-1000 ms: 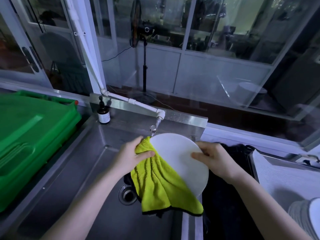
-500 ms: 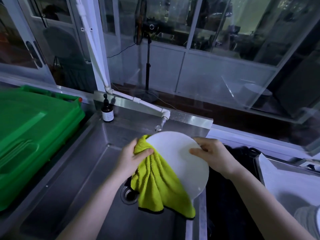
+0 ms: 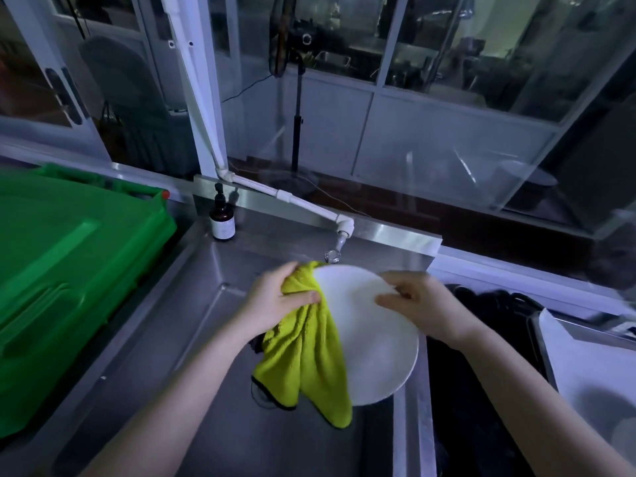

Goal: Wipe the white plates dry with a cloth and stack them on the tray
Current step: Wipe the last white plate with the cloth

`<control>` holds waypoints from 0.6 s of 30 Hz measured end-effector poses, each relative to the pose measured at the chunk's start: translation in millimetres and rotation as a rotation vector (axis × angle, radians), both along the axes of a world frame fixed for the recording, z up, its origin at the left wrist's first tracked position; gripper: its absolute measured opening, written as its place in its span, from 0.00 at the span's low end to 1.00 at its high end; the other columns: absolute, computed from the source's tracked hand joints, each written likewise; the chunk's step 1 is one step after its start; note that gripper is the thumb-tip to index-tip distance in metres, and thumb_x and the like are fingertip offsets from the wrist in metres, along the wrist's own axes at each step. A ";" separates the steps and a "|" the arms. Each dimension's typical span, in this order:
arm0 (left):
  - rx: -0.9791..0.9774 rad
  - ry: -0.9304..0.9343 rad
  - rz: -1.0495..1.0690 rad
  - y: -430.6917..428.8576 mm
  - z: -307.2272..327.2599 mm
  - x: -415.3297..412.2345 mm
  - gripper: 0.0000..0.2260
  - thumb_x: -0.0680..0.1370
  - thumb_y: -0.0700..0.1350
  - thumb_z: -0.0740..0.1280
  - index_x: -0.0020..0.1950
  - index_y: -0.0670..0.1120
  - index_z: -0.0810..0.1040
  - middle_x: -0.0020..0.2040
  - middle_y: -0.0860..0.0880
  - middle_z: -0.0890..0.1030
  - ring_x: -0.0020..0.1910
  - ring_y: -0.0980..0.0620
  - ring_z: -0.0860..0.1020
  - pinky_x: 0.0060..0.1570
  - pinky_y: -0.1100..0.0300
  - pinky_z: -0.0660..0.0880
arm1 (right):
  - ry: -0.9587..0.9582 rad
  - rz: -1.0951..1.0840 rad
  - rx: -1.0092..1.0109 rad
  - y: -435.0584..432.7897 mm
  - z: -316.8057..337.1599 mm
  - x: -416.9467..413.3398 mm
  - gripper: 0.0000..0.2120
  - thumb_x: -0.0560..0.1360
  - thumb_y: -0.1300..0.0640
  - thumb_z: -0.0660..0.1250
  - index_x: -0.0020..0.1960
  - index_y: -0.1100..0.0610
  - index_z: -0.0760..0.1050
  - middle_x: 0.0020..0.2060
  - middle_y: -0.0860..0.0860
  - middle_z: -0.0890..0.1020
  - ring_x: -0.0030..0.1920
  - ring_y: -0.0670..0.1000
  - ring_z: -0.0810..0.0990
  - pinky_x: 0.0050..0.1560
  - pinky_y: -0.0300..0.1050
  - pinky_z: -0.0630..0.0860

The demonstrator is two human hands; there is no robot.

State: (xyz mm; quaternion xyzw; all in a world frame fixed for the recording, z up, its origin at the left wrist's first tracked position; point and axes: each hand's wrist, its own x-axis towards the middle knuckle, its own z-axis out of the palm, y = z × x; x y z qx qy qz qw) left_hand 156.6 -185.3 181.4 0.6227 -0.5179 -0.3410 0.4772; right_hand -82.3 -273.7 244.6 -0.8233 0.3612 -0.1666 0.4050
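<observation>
Left hand (image 3: 275, 301) pinches yellow-green cloth (image 3: 306, 352) against white plate (image 3: 371, 342); right hand (image 3: 416, 308) holds the plate rim above the steel sink (image 3: 192, 325).

Reaching in from below with both bare forearms, angled toward each other. Clutching the cloth (image 3: 307, 356) in the left grip (image 3: 275, 302), with thumb pressed across the top and fingers curled under. Pinching the rim of the plate (image 3: 377, 359) in the right grip (image 3: 421, 306), with thumb on the face and fingers curled over the far edge.
</observation>
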 end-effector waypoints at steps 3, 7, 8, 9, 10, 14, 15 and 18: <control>0.039 0.506 0.348 9.6 -37.6 -12.2 0.08 0.74 0.44 0.74 0.51 0.50 0.80 0.46 0.52 0.86 0.50 0.50 0.84 0.51 0.56 0.80 | -0.305 -0.229 0.159 2.2 -10.3 1.9 0.14 0.76 0.70 0.68 0.47 0.52 0.85 0.37 0.48 0.86 0.37 0.42 0.81 0.35 0.36 0.75; 0.065 0.584 0.443 13.6 -52.9 -13.3 0.08 0.75 0.46 0.74 0.51 0.46 0.80 0.47 0.48 0.86 0.50 0.45 0.84 0.51 0.51 0.80 | -0.372 -0.387 0.224 23.8 -43.3 4.6 0.17 0.77 0.68 0.68 0.47 0.46 0.84 0.42 0.50 0.86 0.43 0.48 0.83 0.41 0.42 0.78; 0.062 0.537 0.424 13.9 -51.1 -6.9 0.08 0.75 0.46 0.74 0.51 0.46 0.80 0.47 0.48 0.86 0.50 0.46 0.84 0.50 0.51 0.80 | -0.357 -0.370 0.245 27.5 -47.4 3.1 0.17 0.77 0.67 0.68 0.49 0.45 0.83 0.44 0.50 0.86 0.44 0.49 0.83 0.41 0.42 0.78; 0.050 0.484 0.396 14.3 -48.5 -0.2 0.07 0.75 0.45 0.74 0.50 0.46 0.79 0.46 0.49 0.86 0.49 0.47 0.83 0.50 0.52 0.79 | -0.321 -0.347 0.231 29.0 -49.7 1.8 0.15 0.77 0.66 0.69 0.52 0.45 0.82 0.45 0.49 0.85 0.46 0.50 0.83 0.42 0.42 0.78; 0.026 0.434 0.352 14.7 -44.2 5.7 0.07 0.75 0.44 0.74 0.50 0.47 0.79 0.46 0.50 0.86 0.48 0.49 0.83 0.50 0.55 0.79 | -0.273 -0.323 0.187 29.1 -48.5 2.1 0.14 0.76 0.64 0.71 0.54 0.46 0.80 0.46 0.46 0.84 0.48 0.49 0.82 0.44 0.40 0.77; -0.067 0.127 0.073 12.7 -12.4 19.2 0.12 0.73 0.42 0.75 0.52 0.55 0.78 0.43 0.57 0.85 0.43 0.63 0.82 0.43 0.70 0.74 | -0.134 -0.230 -0.126 30.7 -27.6 24.4 0.18 0.75 0.56 0.73 0.63 0.45 0.76 0.54 0.35 0.81 0.55 0.37 0.79 0.54 0.32 0.74; -0.058 0.053 0.009 10.6 -6.4 21.5 0.12 0.72 0.43 0.76 0.52 0.54 0.78 0.44 0.57 0.85 0.43 0.63 0.81 0.44 0.69 0.73 | -0.103 -0.208 -0.195 31.8 -23.6 30.6 0.17 0.76 0.56 0.72 0.64 0.46 0.76 0.55 0.37 0.82 0.56 0.37 0.79 0.56 0.33 0.74; -0.002 -0.048 -0.132 7.0 6.5 26.8 0.17 0.72 0.47 0.76 0.59 0.49 0.79 0.51 0.52 0.85 0.50 0.55 0.82 0.52 0.59 0.75 | -0.035 -0.176 -0.313 38.9 -17.7 42.0 0.15 0.79 0.57 0.68 0.65 0.48 0.79 0.56 0.42 0.84 0.55 0.39 0.80 0.58 0.33 0.73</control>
